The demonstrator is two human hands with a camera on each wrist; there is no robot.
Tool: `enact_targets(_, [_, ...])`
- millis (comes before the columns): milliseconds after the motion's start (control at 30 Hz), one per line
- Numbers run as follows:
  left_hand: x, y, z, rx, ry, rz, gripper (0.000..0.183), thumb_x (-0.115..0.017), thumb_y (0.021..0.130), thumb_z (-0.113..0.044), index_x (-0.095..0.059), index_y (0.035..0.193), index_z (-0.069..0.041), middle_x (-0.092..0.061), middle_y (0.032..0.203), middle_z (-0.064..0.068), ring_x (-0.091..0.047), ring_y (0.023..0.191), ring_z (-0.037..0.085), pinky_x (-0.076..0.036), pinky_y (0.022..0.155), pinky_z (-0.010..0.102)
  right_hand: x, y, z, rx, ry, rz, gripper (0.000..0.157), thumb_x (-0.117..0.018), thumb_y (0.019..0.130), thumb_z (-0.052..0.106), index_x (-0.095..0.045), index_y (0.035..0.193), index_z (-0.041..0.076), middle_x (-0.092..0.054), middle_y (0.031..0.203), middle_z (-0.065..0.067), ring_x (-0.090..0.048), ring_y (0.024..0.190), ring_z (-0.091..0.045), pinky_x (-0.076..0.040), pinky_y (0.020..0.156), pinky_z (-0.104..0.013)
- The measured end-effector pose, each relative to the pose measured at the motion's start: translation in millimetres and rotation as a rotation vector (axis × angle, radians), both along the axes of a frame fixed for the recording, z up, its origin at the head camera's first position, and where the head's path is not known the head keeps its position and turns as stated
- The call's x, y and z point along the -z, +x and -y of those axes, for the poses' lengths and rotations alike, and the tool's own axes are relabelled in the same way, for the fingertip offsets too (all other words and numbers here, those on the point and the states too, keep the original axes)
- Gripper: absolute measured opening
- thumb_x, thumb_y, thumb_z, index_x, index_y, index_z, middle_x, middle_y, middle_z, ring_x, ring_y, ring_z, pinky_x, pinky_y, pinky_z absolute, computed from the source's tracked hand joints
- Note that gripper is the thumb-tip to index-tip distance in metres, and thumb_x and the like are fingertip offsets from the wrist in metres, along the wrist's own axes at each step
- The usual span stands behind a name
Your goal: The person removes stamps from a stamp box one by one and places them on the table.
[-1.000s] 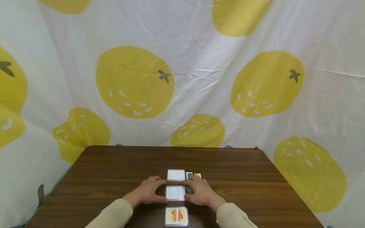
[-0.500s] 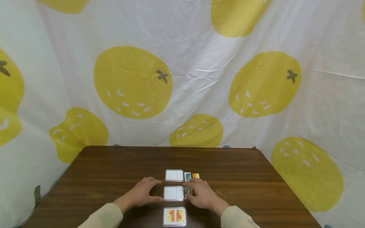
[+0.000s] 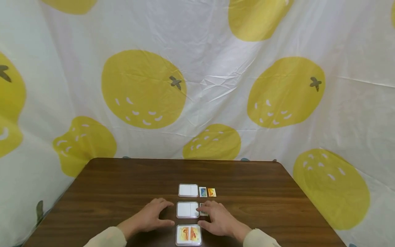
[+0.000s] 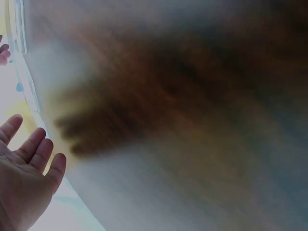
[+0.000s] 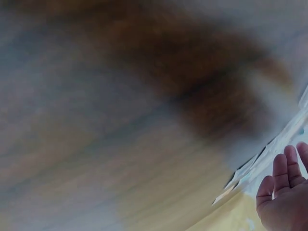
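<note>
my left hand (image 3: 149,216), fingers spread, is left of the middle white rectangular clear-plastic case (image 3: 186,210); my right hand (image 3: 219,219), thumb and fingers apart, is at its right edge, contact unclear; a matching case with orange pictures (image 3: 189,235) lies nearer.

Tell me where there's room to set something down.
Bare table lies left of the left hand, right of the right hand, and behind the far blank tray. The centre is crowded: that tray, the middle blank tray and the near picture tray line up, with small picture tiles alongside.
</note>
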State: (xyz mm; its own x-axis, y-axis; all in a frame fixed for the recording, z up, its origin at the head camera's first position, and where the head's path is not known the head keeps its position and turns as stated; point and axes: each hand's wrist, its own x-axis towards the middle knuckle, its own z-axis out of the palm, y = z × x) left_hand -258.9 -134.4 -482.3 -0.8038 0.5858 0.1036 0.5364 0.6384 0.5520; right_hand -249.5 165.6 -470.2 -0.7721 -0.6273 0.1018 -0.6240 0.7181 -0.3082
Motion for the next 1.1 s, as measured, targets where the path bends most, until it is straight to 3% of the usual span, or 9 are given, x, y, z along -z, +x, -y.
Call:
enact_targets(233, [3.7, 11.3, -1, 0.051, -0.02, -0.032, 0.065, -0.071, 0.086, -0.053, -0.059, 0.13, -0.007, -0.058, 0.121, 0.006, -0.052, 0.112, 0.028, -0.044, 0.092, 0.054, 7.2, 7.9, 1, -0.08, 0.025, -0.043, 0.055, -0.064, 0.09, 0.057, -0.068, 0.123, 0.014, -0.061, 0.113, 0.003, -0.057, 0.105, -0.014, -0.046, 0.09, -0.041])
enact_targets(400, [6.5, 17.8, -6, 0.068, -0.032, -0.048, 0.069, -0.073, 0.083, -0.056, -0.059, 0.13, -0.008, -0.057, 0.121, 0.004, -0.051, 0.112, 0.026, -0.043, 0.094, 0.055, 11.6, 10.9, 4, -0.109, 0.045, 0.007, 0.063, -0.068, 0.083, 0.064, -0.068, 0.125, 0.017, -0.059, 0.114, 0.006, -0.054, 0.105, -0.01, -0.046, 0.091, -0.038])
enact_targets(500, [7.8, 21.4, -8, 0.07, -0.049, -0.042, 0.071, -0.074, 0.081, -0.058, -0.06, 0.131, -0.009, -0.056, 0.122, 0.003, -0.05, 0.113, 0.025, -0.041, 0.094, 0.054, 13.7, 12.1, 7, -0.128, 0.056, 0.026, 0.066, -0.071, 0.081, 0.064, -0.067, 0.127, 0.016, -0.059, 0.115, 0.007, -0.053, 0.105, -0.008, -0.046, 0.09, -0.036])
enact_targets(800, [8.3, 25.7, -12, 0.097, -0.077, -0.088, 0.069, -0.076, 0.078, -0.059, -0.062, 0.129, -0.013, -0.051, 0.122, 0.001, -0.047, 0.11, 0.019, -0.04, 0.091, 0.048, 13.7, 15.3, 11, -0.149, 0.083, -0.027, 0.067, -0.074, 0.079, 0.062, -0.066, 0.128, 0.017, -0.058, 0.113, 0.009, -0.052, 0.105, -0.007, -0.045, 0.09, -0.037])
enact_targets(1100, [11.3, 23.5, -17, 0.086, -0.092, -0.048, 0.064, -0.076, 0.078, -0.06, -0.063, 0.127, -0.021, -0.048, 0.121, -0.004, -0.044, 0.109, 0.016, -0.039, 0.092, 0.048, 10.3, 15.5, 12, -0.134, 0.117, -0.015, 0.066, -0.077, 0.079, 0.058, -0.065, 0.13, 0.018, -0.058, 0.114, 0.009, -0.053, 0.105, -0.007, -0.045, 0.091, -0.039])
